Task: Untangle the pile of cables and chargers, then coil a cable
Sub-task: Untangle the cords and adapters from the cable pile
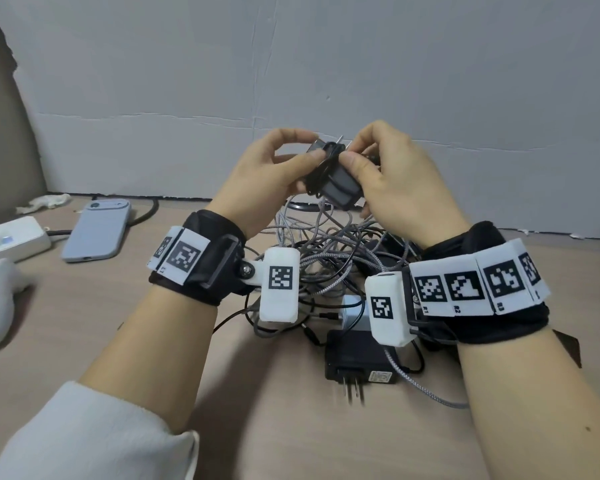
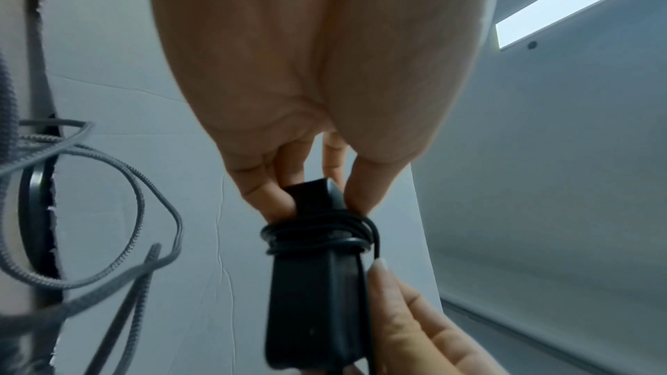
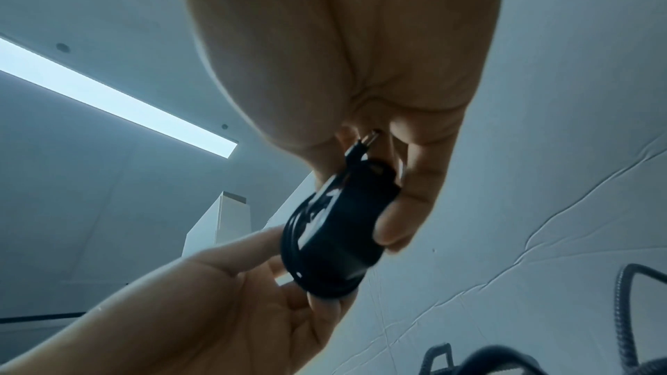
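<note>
Items noted from left to right. White power strip (image 1: pixel 13 239) lies at the far left of the table (image 1: pixel 274 427), with a pale phone (image 1: pixel 97 230) face down just beside it.

Left hand (image 1: pixel 257 178) is raised above the table; its thumb and fingers (image 2: pixel 260 193) are curled and clamped on one end of a black charger (image 1: pixel 336 183). In the left wrist view the fingers pinch the charger's upper end, just above the wraps of a thin black cable (image 2: pixel 317 234) wound around its body.

Right hand (image 1: pixel 395 181) meets the charger from the other side. Its thumb and fingertips (image 3: pixel 415 190) are pressed together on the charger and cable, and the cable's metal plug tip (image 3: pixel 368 138) sits between its fingers.

Below the hands, a tangled pile of grey braided and black cables (image 1: pixel 326 258) rests on the table. A white plug (image 1: pixel 352 311) sits at its near edge. A second black adapter (image 1: pixel 355 358), prongs pointing toward the person, lies just in front of it, with a grey braided cable (image 1: pixel 426 389) running off to the right.
</note>
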Available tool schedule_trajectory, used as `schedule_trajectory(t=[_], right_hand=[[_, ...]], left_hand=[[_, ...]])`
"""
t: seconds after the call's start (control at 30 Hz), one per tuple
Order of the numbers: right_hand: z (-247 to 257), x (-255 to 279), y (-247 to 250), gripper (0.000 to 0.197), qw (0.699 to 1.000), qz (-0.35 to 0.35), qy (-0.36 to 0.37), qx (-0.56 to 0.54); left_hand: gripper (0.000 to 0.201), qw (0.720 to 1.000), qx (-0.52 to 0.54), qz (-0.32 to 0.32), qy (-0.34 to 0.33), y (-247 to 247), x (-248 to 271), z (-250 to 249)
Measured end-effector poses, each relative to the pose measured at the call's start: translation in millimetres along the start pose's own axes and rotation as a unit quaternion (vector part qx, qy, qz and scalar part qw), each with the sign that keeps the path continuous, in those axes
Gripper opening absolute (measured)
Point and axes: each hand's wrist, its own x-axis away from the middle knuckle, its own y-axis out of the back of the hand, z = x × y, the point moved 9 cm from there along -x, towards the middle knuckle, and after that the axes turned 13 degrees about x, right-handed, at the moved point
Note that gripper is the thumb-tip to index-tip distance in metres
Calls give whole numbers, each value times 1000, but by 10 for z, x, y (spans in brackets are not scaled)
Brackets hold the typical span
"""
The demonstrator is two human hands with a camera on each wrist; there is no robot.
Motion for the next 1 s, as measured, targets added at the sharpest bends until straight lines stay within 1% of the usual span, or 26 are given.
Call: schedule_trajectory(t=[0.1, 0.23, 0.27, 0.33, 0.43, 0.5, 0.57, 0.63, 0.73, 0.8, 0.83, 0.93, 1.0], right_hand=[[-28, -3, 131, 7, 998, -67, -13, -8], [-107, 7, 218, 9, 992, -118, -40, -36], [-125, 10, 237, 9, 990, -127, -47, -43], [-155, 13, 245, 11, 988, -135, -61, -49], [-144, 18, 204, 12, 988, -129, -66, -47], [-138, 22, 186, 12, 989, -124, -66, -48], [-133, 15, 174, 13, 991, -112, -65, -34], [-121, 15, 144, 15, 994, -90, -62, -21], [-120, 20, 25, 18, 997, -24, -65, -18], [-122, 16, -38, 18, 998, 16, -57, 27], [-126, 11, -50, 19, 997, 29, -52, 54], [-154, 2, 0, 16, 992, 28, -45, 118], [-151, -6, 28, 10, 992, 18, -36, 116]], left_hand=[[23, 1000, 26, 1, -17, -93, 13, -19], [20, 998, 59, 20, -18, -174, 31, -12], [21, 998, 54, 25, -25, -180, 39, -30], [23, 998, -8, 35, -47, -198, 67, -88], [18, 989, -123, 42, -76, -272, 118, -136], [10, 984, -151, 31, -88, -296, 126, -146], [7, 982, -169, 21, -86, -284, 98, -135], [9, 978, -194, 18, -77, -249, 62, -110], [6, 975, -219, 22, -43, -187, 44, -37], [9, 971, -238, 34, -8, -173, 59, 23], [12, 963, -265, 41, 0, -174, 65, 35], [19, 932, -356, 64, 3, -200, 71, 33], [21, 924, -377, 65, 7, -188, 76, 19]])
